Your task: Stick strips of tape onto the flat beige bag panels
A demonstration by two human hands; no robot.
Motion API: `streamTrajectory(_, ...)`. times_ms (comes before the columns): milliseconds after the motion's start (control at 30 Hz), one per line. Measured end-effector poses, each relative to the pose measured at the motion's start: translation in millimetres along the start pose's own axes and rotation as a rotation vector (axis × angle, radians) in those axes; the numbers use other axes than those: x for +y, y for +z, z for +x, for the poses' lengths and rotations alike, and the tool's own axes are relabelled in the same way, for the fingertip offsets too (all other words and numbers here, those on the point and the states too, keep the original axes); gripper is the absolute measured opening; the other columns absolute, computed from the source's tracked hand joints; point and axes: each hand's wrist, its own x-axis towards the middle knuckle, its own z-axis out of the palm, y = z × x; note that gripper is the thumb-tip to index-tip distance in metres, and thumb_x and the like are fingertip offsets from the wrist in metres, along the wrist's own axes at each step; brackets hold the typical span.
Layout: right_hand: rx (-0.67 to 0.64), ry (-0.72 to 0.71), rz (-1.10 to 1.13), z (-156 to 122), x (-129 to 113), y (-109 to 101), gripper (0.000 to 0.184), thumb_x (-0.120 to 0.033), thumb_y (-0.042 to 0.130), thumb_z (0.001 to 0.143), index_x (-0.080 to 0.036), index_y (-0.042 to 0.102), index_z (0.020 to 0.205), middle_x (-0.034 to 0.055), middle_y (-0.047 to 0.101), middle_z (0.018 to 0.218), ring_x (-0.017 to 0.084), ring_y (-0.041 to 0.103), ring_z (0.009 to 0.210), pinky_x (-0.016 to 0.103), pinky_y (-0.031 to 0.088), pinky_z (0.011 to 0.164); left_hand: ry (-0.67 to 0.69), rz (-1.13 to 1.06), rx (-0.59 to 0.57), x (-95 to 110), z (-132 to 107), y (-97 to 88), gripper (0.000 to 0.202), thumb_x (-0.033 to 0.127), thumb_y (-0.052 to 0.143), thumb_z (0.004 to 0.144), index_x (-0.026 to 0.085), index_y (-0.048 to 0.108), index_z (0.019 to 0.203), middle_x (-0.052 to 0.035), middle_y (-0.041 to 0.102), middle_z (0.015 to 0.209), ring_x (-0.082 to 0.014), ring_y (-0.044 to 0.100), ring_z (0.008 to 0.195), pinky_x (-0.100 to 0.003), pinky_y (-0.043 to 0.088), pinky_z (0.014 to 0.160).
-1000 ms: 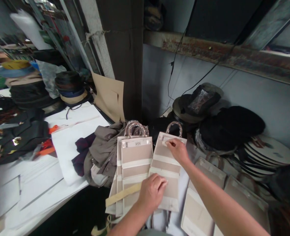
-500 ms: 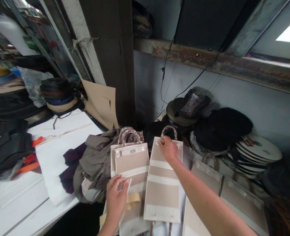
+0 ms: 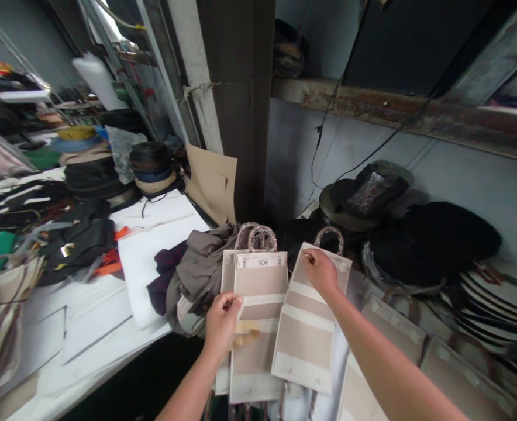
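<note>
Two unfolded beige bag panels with plastic-wrapped loop handles lie side by side in front of me. My left hand (image 3: 224,321) is closed in a pinch at the left edge of the left bag panel (image 3: 258,362); what is between its fingertips is too small to make out. A yellowish tape strip (image 3: 246,338) lies on that panel beside the hand. My right hand (image 3: 322,272) has its fingers pressed together at the white top band of the tilted right bag panel (image 3: 304,345), below its handle (image 3: 330,237). Anything in those fingertips is hidden.
More beige bag panels (image 3: 394,327) lie at the right. Behind them are black rounded bags (image 3: 434,248) and stacked pale discs (image 3: 504,298). Grey-brown cloth (image 3: 206,263) is heaped left of the panels, by a white table (image 3: 153,263). A cardboard sheet (image 3: 212,181) leans against the pillar.
The view has swung left, so everything sits further right. The right panel is tilted more, with my right hand still at its top. My left hand stays by the left panel's edge.
</note>
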Motion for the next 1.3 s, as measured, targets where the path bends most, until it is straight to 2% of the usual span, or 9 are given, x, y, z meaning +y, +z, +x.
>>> streamTrajectory(100, -0.047, -0.049, 0.111, -18, -12, 5, 0.029, -0.04, 0.054, 0.093, -0.021, 0.073, 0.106, 0.0048, 0.069, 0.091, 0.018, 0.06, 0.072, 0.03, 0.048, 0.072, 0.085, -0.011, -0.038, 11, -1, 5.2, 0.025, 0.045, 0.065, 0.082, 0.021, 0.071, 0.076, -0.0062, 0.071, 0.096, -0.025, 0.067, 0.094, -0.036, 0.052, 0.083)
streamTrajectory(233, -0.077, -0.017, 0.093, -25, -19, 9, 0.04, -0.037, 0.058, 0.091, -0.022, 0.066, 0.127, 0.008, 0.066, 0.12, 0.015, 0.063, 0.069, 0.032, 0.053, 0.077, 0.109, -0.02, -0.073, 16, -2, 17.2, 0.023, 0.043, 0.065, 0.081, 0.021, 0.07, 0.078, -0.0051, 0.069, 0.095, -0.0228, 0.066, 0.092, -0.033, 0.049, 0.081)
streamTrajectory(500, -0.274, -0.114, -0.272, -12, -19, 0, 0.057, -0.024, 0.059, 0.092, -0.028, 0.051, 0.148, 0.007, 0.055, 0.15, 0.026, 0.066, 0.111, 0.034, 0.052, 0.083, -0.017, -0.177, -0.201, 17, 1, 37.4, 0.027, 0.046, 0.066, 0.08, 0.019, 0.067, 0.079, 0.0001, 0.067, 0.073, -0.0175, 0.061, 0.071, -0.027, 0.047, 0.069)
streamTrajectory(700, -0.19, -0.027, -0.452, -20, 10, -26, 0.055, -0.031, 0.061, 0.093, -0.027, 0.053, 0.147, 0.0102, 0.057, 0.148, 0.03, 0.066, 0.112, 0.036, 0.053, 0.081, 0.003, -0.166, -0.205, 15, 10, 47.4, 0.029, 0.048, 0.064, 0.079, 0.019, 0.065, 0.077, -0.0008, 0.066, 0.073, -0.0188, 0.061, 0.072, -0.028, 0.047, 0.07)
streamTrajectory(867, -0.187, 0.006, -0.334, -37, 50, -37, 0.053, -0.03, 0.061, 0.091, -0.024, 0.056, 0.143, 0.0089, 0.055, 0.15, 0.028, 0.066, 0.113, 0.037, 0.055, 0.084, 0.068, -0.115, -0.27, 22, 8, 67.2, 0.02, 0.038, 0.064, 0.08, 0.019, 0.067, 0.076, -0.002, 0.069, 0.076, -0.0196, 0.063, 0.077, -0.03, 0.048, 0.076)
streamTrajectory(1000, -0.064, 0.064, -0.241, -49, 64, -44, 0.05, -0.033, 0.058, 0.091, -0.021, 0.058, 0.14, 0.0119, 0.059, 0.143, 0.026, 0.069, 0.098, 0.039, 0.055, 0.083, 0.131, -0.065, -0.322, 31, 9, 90.0, 0.011, 0.03, 0.067, 0.076, 0.019, 0.068, 0.073, -0.0027, 0.07, 0.081, -0.0206, 0.066, 0.083, -0.033, 0.049, 0.085)
streamTrajectory(1167, 0.022, 0.039, -0.071, -65, 48, -58, 0.041, -0.038, 0.056, 0.092, -0.02, 0.065, 0.128, 0.0127, 0.066, 0.129, 0.019, 0.064, 0.069, 0.04, 0.055, 0.077, 0.195, -0.027, -0.18, 38, -1, 82.6, 0.012, 0.032, 0.067, 0.08, 0.02, 0.07, 0.079, -0.0126, 0.064, 0.133, -0.0317, 0.052, 0.132, -0.046, 0.038, 0.111)
streamTrajectory(1233, -0.031, -0.007, 0.043, -77, 29, -60, 0.033, -0.039, 0.055, 0.093, -0.021, 0.07, 0.116, 0.0108, 0.071, 0.115, 0.019, 0.064, 0.071, 0.038, 0.055, 0.077, 0.163, -0.063, -0.127, 41, -12, 71.3, 0.019, 0.039, 0.066, 0.083, 0.02, 0.071, 0.083, -0.0127, 0.067, 0.127, -0.0307, 0.057, 0.126, -0.044, 0.044, 0.105)
streamTrajectory(1300, -0.148, -0.044, 0.182, -91, 4, -60, 0.028, -0.039, 0.057, 0.093, -0.022, 0.072, 0.11, 0.0093, 0.072, 0.106, 0.019, 0.064, 0.074, 0.035, 0.054, 0.076, 0.047, -0.17, -0.193, 47, -26, 61.2, 0.027, 0.047, 0.067, 0.083, 0.02, 0.07, 0.084, -0.0091, 0.074, 0.097, -0.0248, 0.067, 0.094, -0.036, 0.052, 0.086)
